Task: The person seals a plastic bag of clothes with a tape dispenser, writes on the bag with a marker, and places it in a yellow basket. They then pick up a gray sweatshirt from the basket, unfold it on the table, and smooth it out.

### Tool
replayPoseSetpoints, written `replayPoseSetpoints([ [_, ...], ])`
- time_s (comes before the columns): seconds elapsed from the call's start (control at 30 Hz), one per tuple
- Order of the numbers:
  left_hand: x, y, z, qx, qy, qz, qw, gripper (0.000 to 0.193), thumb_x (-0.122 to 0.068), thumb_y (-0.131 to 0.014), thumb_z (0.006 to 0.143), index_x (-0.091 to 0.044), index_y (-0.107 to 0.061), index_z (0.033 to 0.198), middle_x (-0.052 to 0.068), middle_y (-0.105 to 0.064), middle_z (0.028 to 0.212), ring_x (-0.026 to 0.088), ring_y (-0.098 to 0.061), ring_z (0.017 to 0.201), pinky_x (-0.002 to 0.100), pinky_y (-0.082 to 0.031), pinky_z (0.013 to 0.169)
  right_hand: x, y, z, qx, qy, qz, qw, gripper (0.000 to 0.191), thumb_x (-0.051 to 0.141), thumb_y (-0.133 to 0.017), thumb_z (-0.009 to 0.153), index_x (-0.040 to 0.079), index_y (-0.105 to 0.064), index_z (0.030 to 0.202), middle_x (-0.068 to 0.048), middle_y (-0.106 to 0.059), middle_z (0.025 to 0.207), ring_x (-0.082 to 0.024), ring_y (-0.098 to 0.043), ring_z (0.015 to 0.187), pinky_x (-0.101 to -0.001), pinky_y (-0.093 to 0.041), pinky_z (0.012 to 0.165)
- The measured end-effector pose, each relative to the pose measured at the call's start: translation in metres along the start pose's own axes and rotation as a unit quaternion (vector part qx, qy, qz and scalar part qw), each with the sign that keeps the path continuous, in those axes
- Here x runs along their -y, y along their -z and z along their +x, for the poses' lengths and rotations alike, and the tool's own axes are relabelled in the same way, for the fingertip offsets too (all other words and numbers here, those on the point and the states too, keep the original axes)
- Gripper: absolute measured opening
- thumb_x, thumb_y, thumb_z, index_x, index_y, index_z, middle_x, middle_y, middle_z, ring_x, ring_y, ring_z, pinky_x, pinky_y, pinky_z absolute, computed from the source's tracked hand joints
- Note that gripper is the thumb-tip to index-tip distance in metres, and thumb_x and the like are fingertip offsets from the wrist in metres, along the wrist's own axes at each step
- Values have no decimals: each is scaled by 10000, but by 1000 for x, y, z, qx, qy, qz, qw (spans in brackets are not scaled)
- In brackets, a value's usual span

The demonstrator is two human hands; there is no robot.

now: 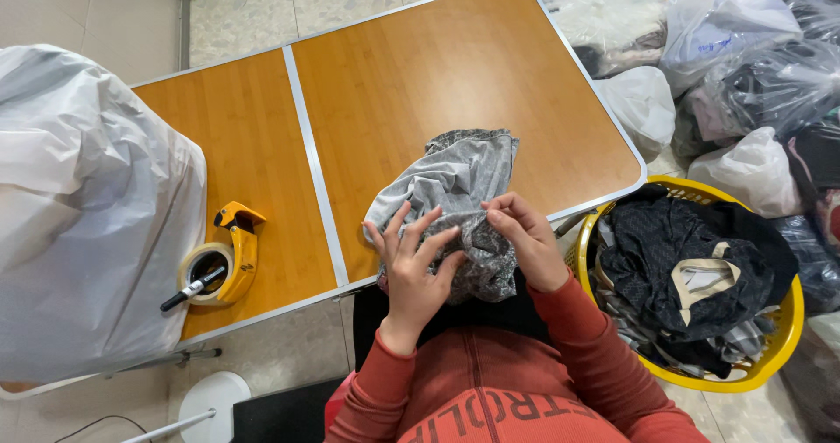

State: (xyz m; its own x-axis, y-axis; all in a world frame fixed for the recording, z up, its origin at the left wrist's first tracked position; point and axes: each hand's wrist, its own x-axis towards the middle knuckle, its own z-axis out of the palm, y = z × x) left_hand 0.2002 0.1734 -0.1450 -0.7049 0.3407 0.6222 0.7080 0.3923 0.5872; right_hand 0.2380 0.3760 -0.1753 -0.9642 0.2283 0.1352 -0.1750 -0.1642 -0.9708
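- The left hand is lying flat, fingers spread, on the grey garment.
- The right hand is pinching its fabric.
- The garment is lying bunched, unfolded, at the worktop edge.
- More clothes are waiting in the yellow basket.

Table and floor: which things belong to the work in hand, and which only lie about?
In the work:
grey garment, bunched at the table edge
left hand, spread flat on it
right hand, pinching its fabric

Only lying about:
tape dispenser
black marker
white bag
yellow basket of dark clothes
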Motion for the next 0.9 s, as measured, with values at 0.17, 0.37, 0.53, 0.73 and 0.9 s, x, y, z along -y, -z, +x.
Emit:
replayPoseSetpoints([
  [0.17,3,-2,0,-9,26,-18,999,88,-178,-813,844,-160,-730,869,-22,-706,1252,327,-470,1432,635,-49,1279,-5,6,-1,13,28,19,999,119,157,-565,1061,42,-593,1066,48,-596,1007,-67,-582,1157,-261,-417,1106],
  [0.37,16,0,-5,-58,74,-66,993,91,-195,-749,930,-140,-685,894,-3,-725,1218,309,-479,1434,613,-58,1302,-5,0,5,-57,-33,-93,994,185,169,-678,1022,48,-678,1163,0,-653,918,-92,-549,868,-258,-428,791],
  [0.53,21,2,-6,-78,139,-161,974,161,-227,-713,983,-96,-647,915,64,-720,1276,316,-476,1452,531,-222,1250,14,-10,2,-54,115,-259,957,204,255,-758,928,127,-717,1082,-2,-691,1074,-140,-635,1097,-332,-486,1003],
  [0.73,19,2,-4,-81,184,-256,946,180,-219,-696,999,-55,-674,928,127,-700,1310,321,-481,1446,458,-330,1201,18,-25,2,53,187,-403,894,322,308,-907,672,178,-765,929,-33,-670,1145,-255,-547,1245,-690,-24,1180],
  [0.9,25,1,-5,-109,187,-259,941,202,-239,-665,1031,-52,-629,962,120,-695,1304,302,-517,1426,432,-362,1197,2,-23,2,70,169,-429,884,143,146,-853,739,209,-785,848,38,-726,1111,-228,-567,1302,-708,5,1223],
])
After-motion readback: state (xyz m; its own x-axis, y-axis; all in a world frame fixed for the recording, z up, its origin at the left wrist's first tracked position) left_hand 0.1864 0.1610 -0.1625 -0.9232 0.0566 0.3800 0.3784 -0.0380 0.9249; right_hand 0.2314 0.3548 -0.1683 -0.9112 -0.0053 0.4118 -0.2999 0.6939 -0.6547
